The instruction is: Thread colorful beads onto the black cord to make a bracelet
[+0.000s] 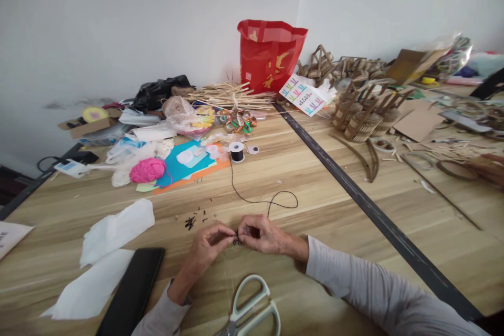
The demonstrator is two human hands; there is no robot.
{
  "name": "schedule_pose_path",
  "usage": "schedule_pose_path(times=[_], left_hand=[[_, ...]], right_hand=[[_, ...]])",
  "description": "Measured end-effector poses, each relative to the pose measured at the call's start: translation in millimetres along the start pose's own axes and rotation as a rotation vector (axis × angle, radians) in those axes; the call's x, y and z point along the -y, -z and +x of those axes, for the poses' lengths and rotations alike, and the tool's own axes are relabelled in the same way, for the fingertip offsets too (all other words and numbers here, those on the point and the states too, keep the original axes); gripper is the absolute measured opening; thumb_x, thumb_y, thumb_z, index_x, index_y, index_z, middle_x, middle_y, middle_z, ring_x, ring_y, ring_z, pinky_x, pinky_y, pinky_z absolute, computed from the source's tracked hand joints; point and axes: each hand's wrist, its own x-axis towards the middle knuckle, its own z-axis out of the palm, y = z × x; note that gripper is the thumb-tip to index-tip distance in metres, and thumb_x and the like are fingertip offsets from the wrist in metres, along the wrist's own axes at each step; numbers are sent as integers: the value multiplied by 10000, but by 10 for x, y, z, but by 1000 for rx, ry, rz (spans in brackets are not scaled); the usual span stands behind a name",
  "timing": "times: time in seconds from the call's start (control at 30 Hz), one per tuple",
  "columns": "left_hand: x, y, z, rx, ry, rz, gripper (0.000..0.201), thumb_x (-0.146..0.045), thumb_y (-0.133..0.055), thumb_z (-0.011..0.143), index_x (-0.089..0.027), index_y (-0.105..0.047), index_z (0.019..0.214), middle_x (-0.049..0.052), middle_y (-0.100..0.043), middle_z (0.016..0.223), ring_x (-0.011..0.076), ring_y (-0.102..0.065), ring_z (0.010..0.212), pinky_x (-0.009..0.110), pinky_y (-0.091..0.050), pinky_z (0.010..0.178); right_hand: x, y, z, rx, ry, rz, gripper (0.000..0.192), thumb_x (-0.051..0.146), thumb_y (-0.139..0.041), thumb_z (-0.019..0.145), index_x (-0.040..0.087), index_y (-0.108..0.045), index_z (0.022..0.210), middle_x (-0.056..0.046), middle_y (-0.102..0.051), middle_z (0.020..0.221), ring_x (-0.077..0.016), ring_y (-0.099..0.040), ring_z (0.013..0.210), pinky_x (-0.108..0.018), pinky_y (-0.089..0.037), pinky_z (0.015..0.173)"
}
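Note:
Close together above the table, my left hand [207,247] and my right hand [262,234] pinch a small dark piece of knotted black cord [237,242] between fingertips and thumbs. Its fine detail is too small to make out. From a spool of black cord [237,152], a loose strand [252,201] curls over the wood and passes behind my right hand. Short black cord scraps [190,222] lie just beyond my left hand. White-handled scissors [252,307] rest nearer to me, their blades cut off by the frame's lower edge.
At left are white paper pieces [118,228], a black flat case [134,294] and pink yarn [147,170]. A red bag [271,58] stands at the back beside thin wooden sticks [228,95]. Small woven baskets [360,123] are at right. Another person's hand [490,168] shows at the right edge.

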Motion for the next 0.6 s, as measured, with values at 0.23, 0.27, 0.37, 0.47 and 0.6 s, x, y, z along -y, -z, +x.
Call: schedule_pose_path(times=[0.23, 0.27, 0.37, 0.47, 0.6], left_hand=[[-28, -9, -14, 7, -1, 2, 59, -188, -681, 683, -139, -696, 711, 43, -666, 688, 159, -618, 658, 240, -487, 610], [-33, -11, -15, 12, 2, 4, 58, -187, -679, 686, -140, -697, 715, 44, -666, 694, 159, -619, 662, 241, -489, 613], [-32, -18, -12, 22, -3, 17, 54, -189, -684, 685, -143, -699, 708, 45, -663, 701, 161, -619, 670, 245, -493, 624], [-18, -25, -10, 22, -6, 20, 54, -193, -697, 672, -144, -697, 695, 41, -657, 691, 158, -616, 663, 245, -495, 625], [-12, -28, -12, 28, 35, -19, 72, -200, -715, 659, -144, -684, 691, 37, -674, 688, 159, -631, 664, 249, -504, 635]], right_hand=[[23, 1, 8, 1, 14, -14, 43, 158, -575, 787, 119, -592, 779, 19, -497, 625, -65, -428, 528, -161, -341, 485], [23, -1, 8, 0, 17, -16, 42, 157, -578, 785, 119, -593, 774, 20, -495, 622, -65, -426, 525, -161, -340, 483], [8, -5, 4, 7, 23, -23, 47, 158, -580, 785, 116, -601, 780, 22, -492, 624, -64, -429, 529, -163, -340, 490], [-20, -9, 2, 22, 12, -17, 81, 195, -585, 803, 118, -611, 801, 21, -498, 632, -66, -436, 539, -168, -346, 499], [-31, -11, 6, 24, -19, 48, 159, 279, -611, 817, 121, -604, 832, 25, -508, 625, -67, -444, 540, -174, -365, 509]])
